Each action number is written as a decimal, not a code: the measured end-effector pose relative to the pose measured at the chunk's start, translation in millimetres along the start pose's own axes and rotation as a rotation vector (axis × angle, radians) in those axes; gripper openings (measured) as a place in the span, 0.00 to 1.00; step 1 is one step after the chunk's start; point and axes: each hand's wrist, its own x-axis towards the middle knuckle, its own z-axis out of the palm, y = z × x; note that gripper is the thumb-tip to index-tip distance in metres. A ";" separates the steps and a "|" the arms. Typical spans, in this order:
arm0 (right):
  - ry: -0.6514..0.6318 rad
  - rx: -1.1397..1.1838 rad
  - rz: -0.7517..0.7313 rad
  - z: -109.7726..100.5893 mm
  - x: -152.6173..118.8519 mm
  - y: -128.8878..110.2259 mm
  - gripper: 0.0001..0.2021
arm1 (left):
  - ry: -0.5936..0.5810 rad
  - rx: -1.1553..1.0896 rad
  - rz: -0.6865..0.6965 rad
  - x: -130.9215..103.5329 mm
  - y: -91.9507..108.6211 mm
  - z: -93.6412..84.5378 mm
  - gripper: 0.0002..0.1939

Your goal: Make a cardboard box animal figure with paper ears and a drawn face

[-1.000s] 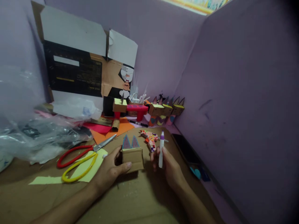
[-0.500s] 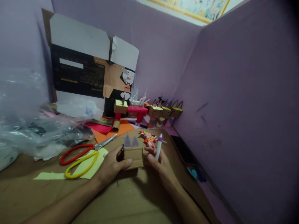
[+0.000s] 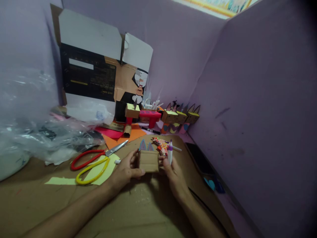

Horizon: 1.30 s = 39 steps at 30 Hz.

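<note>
A small cardboard box (image 3: 149, 161) with two pointed, blue-edged ears is held up over the cardboard-covered table. My left hand (image 3: 127, 170) grips its left side, thumb across the front face. On the other side, my right hand (image 3: 173, 172) is closed round a white marker (image 3: 170, 152) with a purple tip pointing up, its fingertips close to the box's right edge. Left of my hands lie scissors (image 3: 99, 160) with one red and one yellow handle, on pale yellow paper (image 3: 102, 172). A colourful patterned piece (image 3: 160, 145) sits behind the box.
Several cardboard-headed figures with ears (image 3: 180, 117) stand along the back right wall. A red figure (image 3: 150, 115) and orange paper (image 3: 135, 130) are at the back. Crumpled clear plastic (image 3: 27, 112) fills the left; a dark phone-like slab (image 3: 198, 158) lies right.
The view has shifted, so the scene sits slightly further right and higher. The box's top has tipped away a little in my left hand, and the marker stays in my right hand.
</note>
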 end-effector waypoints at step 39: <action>0.025 0.563 -0.126 13.4 -13.7 -45.1 0.18 | 0.040 0.010 0.049 -7.2 3.9 3.0 0.31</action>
